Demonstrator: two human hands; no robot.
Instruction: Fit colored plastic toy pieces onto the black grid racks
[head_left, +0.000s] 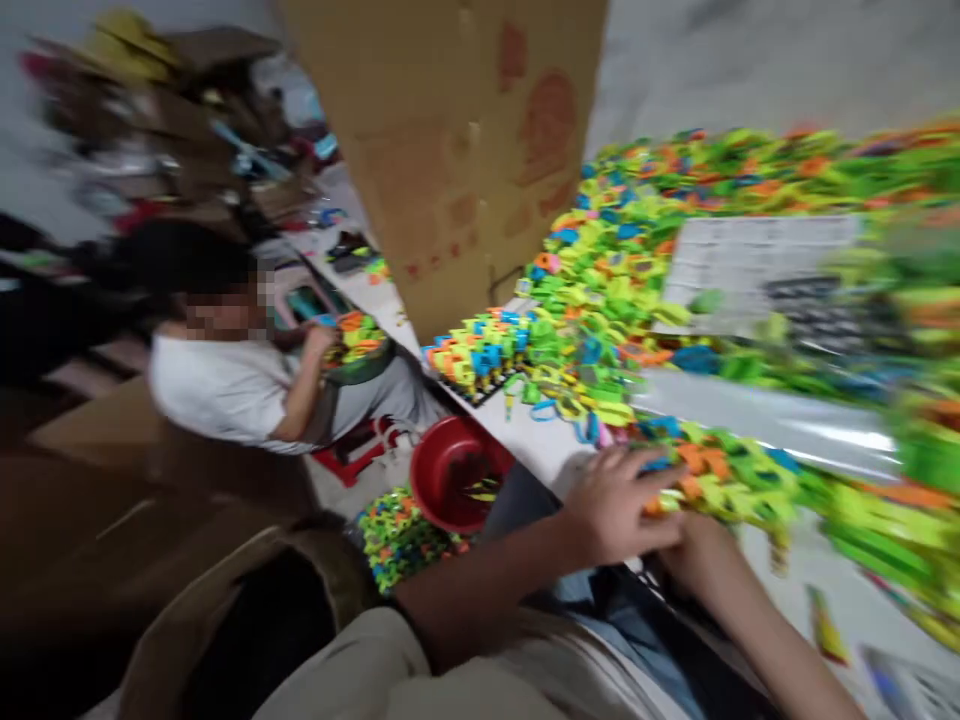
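Observation:
My left hand [616,503] reaches over the near edge of the white table, its fingers stretched out and apart. Its fingertips lie at a cluster of small orange, yellow, green and blue plastic pieces [712,465]; whether they touch them is blurred. Right beside it, my right hand [697,550] is close to the left one, with its fingers mostly hidden and smeared. Left of the hands, a black rack [474,398] holds upright blue, orange and yellow pieces [484,350] in rows. One loose yellow piece [827,625] lies toward the right.
A large heap of bright plastic pieces [615,270] covers the table's back and right, with a white printed sheet [750,260] and clear plastic bag [772,415] on it. A cardboard box [465,130] stands behind. Below left are a red basin [439,465] and a seated co-worker [225,380].

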